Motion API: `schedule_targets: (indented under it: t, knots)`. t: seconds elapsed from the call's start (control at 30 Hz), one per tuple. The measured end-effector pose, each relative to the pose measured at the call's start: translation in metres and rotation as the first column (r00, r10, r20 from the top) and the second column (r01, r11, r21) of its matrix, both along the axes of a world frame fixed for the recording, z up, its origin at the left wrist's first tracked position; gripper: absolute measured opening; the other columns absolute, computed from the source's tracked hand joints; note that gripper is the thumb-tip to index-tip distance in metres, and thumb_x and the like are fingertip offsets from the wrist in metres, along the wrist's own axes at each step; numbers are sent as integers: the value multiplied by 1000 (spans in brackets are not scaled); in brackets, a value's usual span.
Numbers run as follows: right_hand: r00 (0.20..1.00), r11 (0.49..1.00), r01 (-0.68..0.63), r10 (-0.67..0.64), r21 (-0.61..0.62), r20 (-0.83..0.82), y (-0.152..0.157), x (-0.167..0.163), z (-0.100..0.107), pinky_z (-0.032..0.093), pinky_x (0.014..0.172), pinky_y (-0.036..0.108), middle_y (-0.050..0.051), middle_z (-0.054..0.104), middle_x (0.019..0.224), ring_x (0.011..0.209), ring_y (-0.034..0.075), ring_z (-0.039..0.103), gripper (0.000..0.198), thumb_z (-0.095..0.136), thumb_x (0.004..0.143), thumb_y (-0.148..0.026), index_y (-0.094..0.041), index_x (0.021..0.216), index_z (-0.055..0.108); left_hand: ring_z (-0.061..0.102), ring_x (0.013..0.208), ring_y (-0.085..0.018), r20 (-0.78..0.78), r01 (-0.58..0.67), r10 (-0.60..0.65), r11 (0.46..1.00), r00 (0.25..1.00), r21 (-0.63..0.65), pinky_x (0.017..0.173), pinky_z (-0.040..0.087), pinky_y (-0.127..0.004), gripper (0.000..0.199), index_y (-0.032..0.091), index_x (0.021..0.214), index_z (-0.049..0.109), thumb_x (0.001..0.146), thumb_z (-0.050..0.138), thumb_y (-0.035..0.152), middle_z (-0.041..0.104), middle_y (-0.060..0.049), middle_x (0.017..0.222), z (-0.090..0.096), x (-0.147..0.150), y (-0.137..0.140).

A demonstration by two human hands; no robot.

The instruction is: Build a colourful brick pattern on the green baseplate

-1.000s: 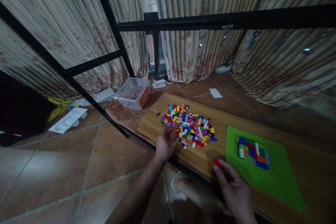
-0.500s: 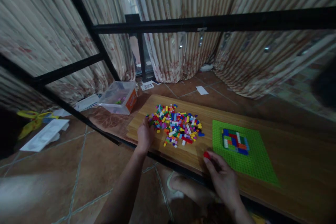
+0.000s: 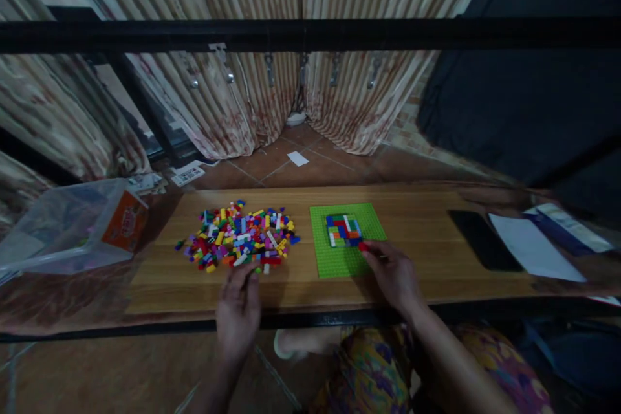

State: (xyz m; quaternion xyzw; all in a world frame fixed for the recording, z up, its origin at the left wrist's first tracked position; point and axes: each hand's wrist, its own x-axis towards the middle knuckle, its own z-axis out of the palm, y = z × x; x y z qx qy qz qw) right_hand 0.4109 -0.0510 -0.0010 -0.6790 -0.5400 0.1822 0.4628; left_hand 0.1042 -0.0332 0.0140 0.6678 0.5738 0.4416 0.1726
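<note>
My right hand (image 3: 391, 272) pinches a small red toy brick (image 3: 363, 246) between thumb and fingertips. It is at the near right corner of a flat build of coloured bricks (image 3: 343, 230), mostly blue, red, white and green. I cannot tell whether the red brick touches the build. The build sits on a green studded baseplate (image 3: 323, 262). My left hand (image 3: 237, 310) is at the near edge of a pile of loose bricks (image 3: 242, 233). Its fingers are loosely curled, thumb apart, with no held brick plainly visible; a small green brick shows by the fingertips.
Everything lies on a long wooden board (image 3: 286, 291). At the left stands a clear plastic box (image 3: 87, 226) with an orange label. On the right are a dark flat object (image 3: 485, 239) and white paper (image 3: 533, 249). A black bar (image 3: 310, 35) crosses before the curtains.
The view has swung right. My right hand, still pinching the red brick, has moved from the board's front edge to the build. My left hand has left the pile's left side for its near edge.
</note>
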Motion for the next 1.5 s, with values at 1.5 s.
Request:
schedule_targets:
  t: [1.5]
  knots:
    - [968, 999, 33, -32, -2, 251, 48, 7, -16, 41, 97, 50, 15, 57, 121, 114, 31, 50, 45, 55, 85, -46, -16, 119, 61, 61, 91, -24, -700, 264, -387, 922, 600, -284, 78, 51, -35, 55, 24, 142, 40, 88, 40, 14, 56, -12, 105, 1, 159, 23]
